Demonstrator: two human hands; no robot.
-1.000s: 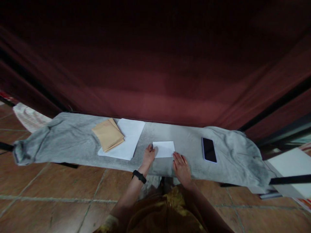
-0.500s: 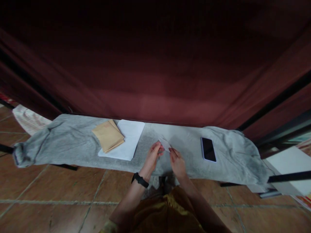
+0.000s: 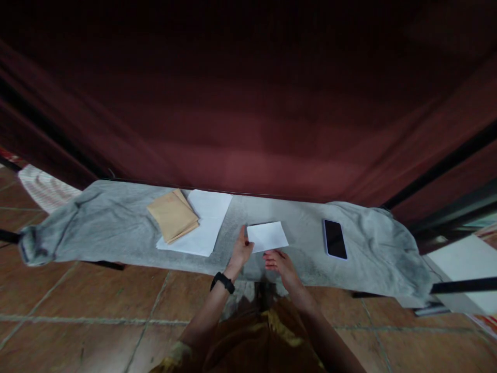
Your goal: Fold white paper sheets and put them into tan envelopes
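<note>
Fingertips are all you need on the folded white paper [image 3: 267, 235], which lies near the middle of the table [image 3: 116, 228], close to its near edge. Your left hand [image 3: 240, 252] meets the paper's left edge with its fingers loosely extended. Your right hand [image 3: 280, 261] sits at the paper's near edge with its fingers half curled. I cannot tell whether either hand truly pinches the sheet or only rests against it.

The grey cloth [image 3: 368, 243] under the paper looks soft and likely to bunch, so I would press straight down rather than push sideways. Steady one edge with your left hand and let your right do the fine work, keeping the paper's corners square to each other. You have room: the phone [image 3: 334, 238] lies apart toward the right end. The brown envelopes [image 3: 173, 215] sit on white sheets [image 3: 207, 228] toward the left end.
</note>
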